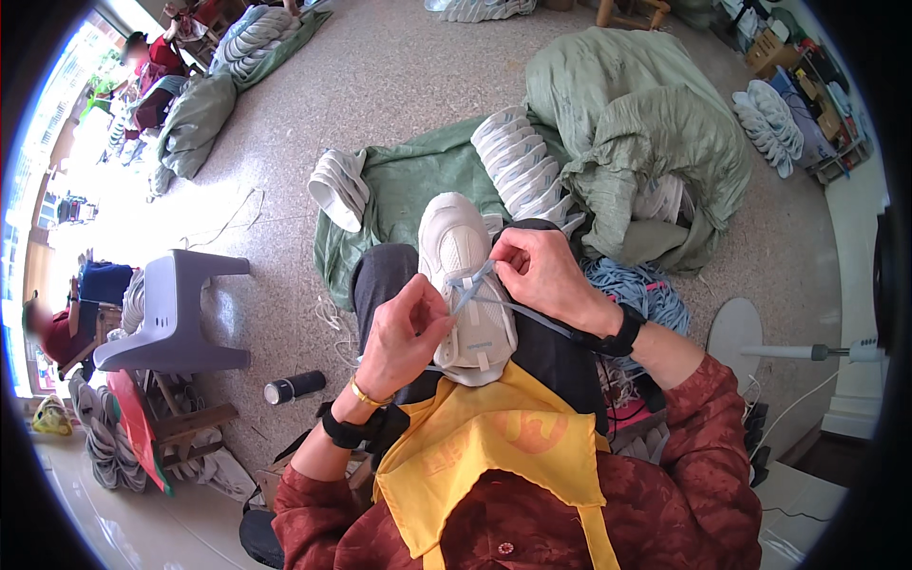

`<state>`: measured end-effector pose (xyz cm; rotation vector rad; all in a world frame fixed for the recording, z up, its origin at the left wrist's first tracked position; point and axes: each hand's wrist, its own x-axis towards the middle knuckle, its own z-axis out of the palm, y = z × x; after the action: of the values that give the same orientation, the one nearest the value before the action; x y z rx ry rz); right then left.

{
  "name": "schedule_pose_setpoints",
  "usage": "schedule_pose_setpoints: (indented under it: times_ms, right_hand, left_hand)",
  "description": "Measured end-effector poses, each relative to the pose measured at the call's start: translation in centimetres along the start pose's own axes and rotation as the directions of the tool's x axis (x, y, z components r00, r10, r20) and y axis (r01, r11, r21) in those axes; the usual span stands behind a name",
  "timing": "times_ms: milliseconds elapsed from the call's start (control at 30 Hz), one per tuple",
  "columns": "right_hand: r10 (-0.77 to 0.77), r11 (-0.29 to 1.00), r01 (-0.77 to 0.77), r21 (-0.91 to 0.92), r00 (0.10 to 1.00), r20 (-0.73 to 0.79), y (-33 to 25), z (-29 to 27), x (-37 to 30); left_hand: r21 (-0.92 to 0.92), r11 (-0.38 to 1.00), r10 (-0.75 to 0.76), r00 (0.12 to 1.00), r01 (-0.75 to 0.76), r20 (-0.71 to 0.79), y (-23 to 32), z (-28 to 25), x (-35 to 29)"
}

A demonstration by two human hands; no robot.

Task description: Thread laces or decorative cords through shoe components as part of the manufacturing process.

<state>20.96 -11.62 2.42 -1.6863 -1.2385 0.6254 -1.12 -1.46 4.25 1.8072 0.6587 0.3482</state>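
Note:
A white sneaker (454, 233) rests on my lap, its toe pointing away from me and its heel against the yellow apron (475, 456). A light blue-grey shoelace (463, 282) crosses over its tongue. At the shoe's left side, my left hand (404, 328) pinches the lace between thumb and fingers. My right hand (551, 277) is closed on another stretch of the lace at the right side. One loose length of lace trails from the shoe toward my right wrist. Part of the shoe's left side is hidden behind my left hand.
Nested white shoe uppers (522, 166) lie on a green sheet (399, 180), with more (339, 188) at its left edge. A big green sack (636, 104) bulges far right. Blue laces (641, 299) are heaped beside my right knee. A grey stool (180, 318) and dark bottle (294, 387) stand left.

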Motion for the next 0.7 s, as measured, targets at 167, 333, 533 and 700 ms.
schedule_pose_setpoints:
  times_ms: [167,333,533,700]
  right_hand:
    - [-0.008,1.0,0.009,-0.014,0.999,0.036,-0.4,0.3,-0.5]
    - [-0.056,0.998,0.056,-0.025,0.998,0.01,-0.7,0.6,-0.4]
    - [-0.051,0.998,0.051,-0.025,0.999,0.007,-0.6,0.7,-0.5]
    - [-0.041,0.999,0.042,-0.022,0.999,0.03,-0.3,0.6,-0.9]
  left_hand:
    - [0.067,0.997,0.034,0.999,-0.035,0.018,1.3,-0.7,-0.7]
    - [0.138,0.989,-0.06,0.997,0.051,0.056,1.6,-1.1,-1.6]
    - [0.186,0.978,0.089,0.995,-0.094,0.035,1.8,-1.3,-2.2]
    - [0.26,0.958,0.11,0.992,-0.121,0.058,2.3,-3.5,-4.0]
